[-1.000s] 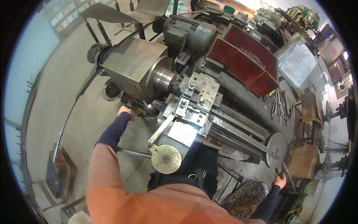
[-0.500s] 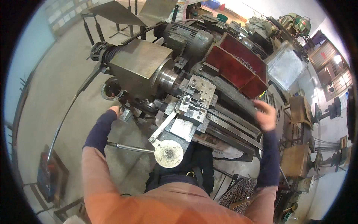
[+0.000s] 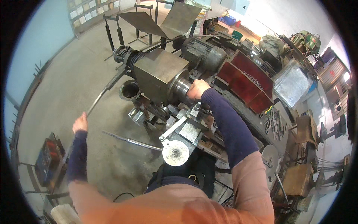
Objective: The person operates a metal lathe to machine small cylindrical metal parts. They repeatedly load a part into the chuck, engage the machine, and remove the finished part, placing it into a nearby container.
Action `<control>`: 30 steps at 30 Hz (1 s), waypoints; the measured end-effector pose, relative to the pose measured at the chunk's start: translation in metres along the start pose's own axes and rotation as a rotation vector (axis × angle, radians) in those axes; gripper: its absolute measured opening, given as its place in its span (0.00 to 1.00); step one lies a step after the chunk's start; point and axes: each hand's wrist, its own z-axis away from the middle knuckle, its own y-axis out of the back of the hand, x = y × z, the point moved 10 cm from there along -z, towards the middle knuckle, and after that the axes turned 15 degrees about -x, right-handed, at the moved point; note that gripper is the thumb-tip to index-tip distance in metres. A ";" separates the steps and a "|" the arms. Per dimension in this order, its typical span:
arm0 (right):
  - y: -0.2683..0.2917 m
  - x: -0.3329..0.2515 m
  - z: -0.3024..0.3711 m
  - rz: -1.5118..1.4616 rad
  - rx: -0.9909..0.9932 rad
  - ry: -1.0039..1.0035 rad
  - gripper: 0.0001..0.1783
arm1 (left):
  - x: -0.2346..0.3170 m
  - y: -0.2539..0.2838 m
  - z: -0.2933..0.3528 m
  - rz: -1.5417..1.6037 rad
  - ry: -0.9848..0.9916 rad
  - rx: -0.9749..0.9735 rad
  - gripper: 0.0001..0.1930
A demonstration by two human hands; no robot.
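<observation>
A lathe stands before me, with a boxy metal headstock (image 3: 160, 67) and a shiny round spindle end (image 3: 181, 86) on its right face. Closed against that spindle end is my right hand (image 3: 198, 89); whatever its fingers grip is hidden. Out to the left, my left hand (image 3: 80, 123) is wrapped round a long metal lever (image 3: 99, 100) that slopes down from the lathe's back end. Below my right forearm lie the tool post (image 3: 197, 109), a flat handle (image 3: 173, 128) and a pale round dial (image 3: 175, 152). A slim metal rod (image 3: 138, 143) sticks out left of the dial.
Behind the lathe are an electric motor (image 3: 204, 54) and a red bin (image 3: 244, 80) with metal bits in it. Several wrenches (image 3: 274, 123) lie on the right. A dark box (image 3: 48, 160) stands on the floor at far left. Grinders and benches line the right wall.
My left hand has left the lathe's front and moved outward to the lever. The right hand has swung from the bed's right end to the spindle. The view has shifted.
</observation>
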 end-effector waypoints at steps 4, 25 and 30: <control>0.006 -0.007 0.001 0.052 0.051 0.004 0.13 | 0.060 0.014 0.117 -0.008 -0.032 0.058 0.27; -0.080 0.050 0.283 -0.893 0.442 0.674 0.31 | 0.347 0.030 0.332 0.225 -1.595 -0.304 0.10; -0.080 0.062 0.292 -0.931 0.496 0.641 0.32 | 0.332 0.010 0.306 0.236 -1.442 -0.331 0.10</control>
